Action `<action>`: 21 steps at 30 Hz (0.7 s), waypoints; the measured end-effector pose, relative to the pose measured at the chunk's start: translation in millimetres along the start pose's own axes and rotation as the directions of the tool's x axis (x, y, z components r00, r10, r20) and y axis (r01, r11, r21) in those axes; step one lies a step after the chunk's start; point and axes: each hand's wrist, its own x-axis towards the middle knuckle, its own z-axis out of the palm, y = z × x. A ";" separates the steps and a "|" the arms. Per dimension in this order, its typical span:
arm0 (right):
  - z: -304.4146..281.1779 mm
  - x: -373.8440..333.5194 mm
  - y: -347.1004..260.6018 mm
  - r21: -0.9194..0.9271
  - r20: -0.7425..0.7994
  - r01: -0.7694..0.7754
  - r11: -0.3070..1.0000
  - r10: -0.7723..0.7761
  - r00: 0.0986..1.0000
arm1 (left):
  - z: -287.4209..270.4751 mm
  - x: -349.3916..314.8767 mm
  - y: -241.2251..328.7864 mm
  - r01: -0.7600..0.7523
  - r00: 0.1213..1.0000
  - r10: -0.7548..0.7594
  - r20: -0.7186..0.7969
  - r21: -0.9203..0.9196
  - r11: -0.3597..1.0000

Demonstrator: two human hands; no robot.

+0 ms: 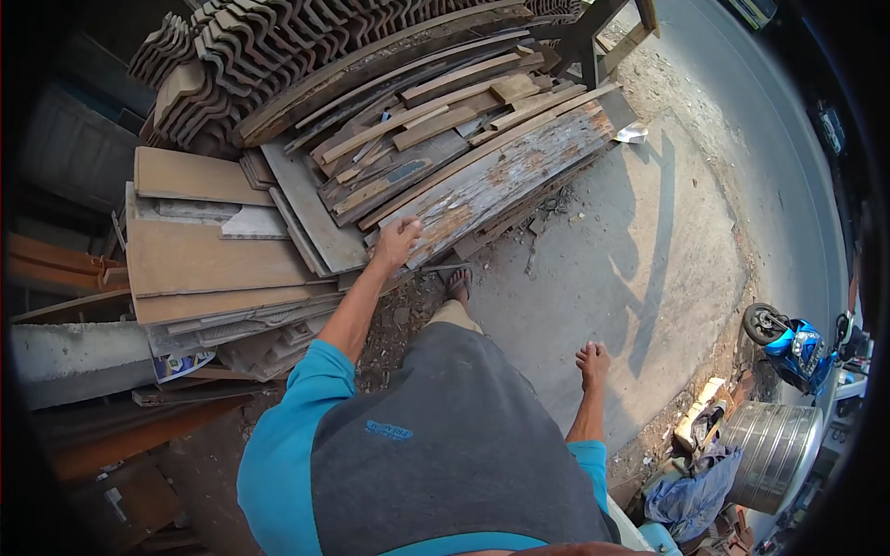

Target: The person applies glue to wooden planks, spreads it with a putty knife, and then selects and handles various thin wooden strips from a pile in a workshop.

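My left hand [397, 243] is over the near end of a long weathered plank [519, 181] with peeling pale paint. Its fingers are loosely bent and hold nothing; whether they touch the wood I cannot tell. The plank lies along the right side of a pile of narrow wood strips [436, 128]. Out to my right, my right hand [591, 363] hangs above the concrete ground [686, 232], its fingers slightly curled and apart, with nothing in them. Just left of my left forearm is a stack of brown boards and panels [222, 250].
Rows of stacked roof tiles [269, 56] stand behind the wood. A blue motorcycle [802, 352] is at the right by the road [788, 130]. Nearer lie a ribbed metal drum [769, 445] and a crumpled blue-grey cloth [695, 491]. My sandalled foot [456, 283] is beside the pile.
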 end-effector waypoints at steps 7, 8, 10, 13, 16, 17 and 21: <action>31.1 -53.4 55.0 -0.742 0.244 0.111 0.661 0.112 0.963 | -43.6 204.8 16.6 0.090 0.927 -0.238 -0.290 -0.444 0.892; 30.3 -53.5 60.1 -0.778 0.271 0.151 0.610 0.109 0.957 | -58.2 231.1 3.7 0.072 0.894 -0.274 -0.355 -0.491 0.868; 22.6 -56.5 66.3 -0.785 0.244 0.121 0.607 0.124 0.962 | -66.4 252.7 -15.7 0.094 0.839 -0.382 -0.388 -0.588 0.804; 15.5 -44.8 72.8 -0.762 0.208 0.104 0.640 0.089 0.974 | -80.2 277.6 7.0 0.046 0.790 -0.481 -0.379 -0.747 0.664; 12.0 -28.0 49.1 -0.712 0.146 0.062 0.700 0.062 0.987 | -95.5 298.6 -8.7 -0.091 0.749 -0.539 -0.386 -0.865 0.493; 18.5 -31.9 24.1 -0.649 0.093 -0.035 0.760 0.125 0.988 | -97.8 308.0 -10.0 -0.120 0.750 -0.537 -0.386 -0.878 0.463; 58.2 -45.5 -69.3 -0.282 -0.070 -0.281 0.918 0.272 0.960 | -107.1 341.2 -7.0 -0.232 0.796 -0.479 -0.371 -0.917 0.324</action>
